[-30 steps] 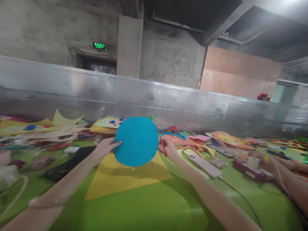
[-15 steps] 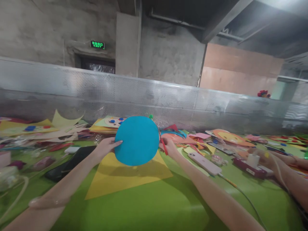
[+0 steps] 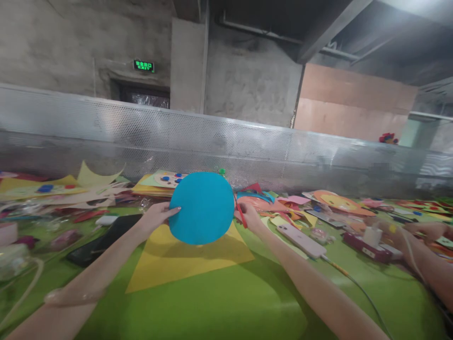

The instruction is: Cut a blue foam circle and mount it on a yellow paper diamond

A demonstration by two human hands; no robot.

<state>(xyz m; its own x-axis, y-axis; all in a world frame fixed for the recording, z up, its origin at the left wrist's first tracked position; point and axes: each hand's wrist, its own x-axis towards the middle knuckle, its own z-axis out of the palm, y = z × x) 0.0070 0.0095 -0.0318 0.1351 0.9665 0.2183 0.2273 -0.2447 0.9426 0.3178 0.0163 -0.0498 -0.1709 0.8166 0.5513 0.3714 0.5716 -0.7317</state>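
A round blue paper (image 3: 201,208) is held up in the middle of the scene, above a yellow sheet (image 3: 191,267) that is laid on the green table (image 3: 212,316). Its left edge is pinched by the left hand (image 3: 157,218), with the thumb pressed on the near face. At its right edge, red scissors (image 3: 242,217) are gripped in the right hand (image 3: 250,218); whether the paper is touched by the blades cannot be told. To the left, a black case (image 3: 106,241) is seen beside the left forearm. To the right, a pink phone (image 3: 300,240) is plugged into a cable (image 3: 357,285), and farther right a maroon power strip (image 3: 366,248) is placed near another person's arm (image 3: 424,259). The far side is bounded by a metal screen (image 3: 198,132).
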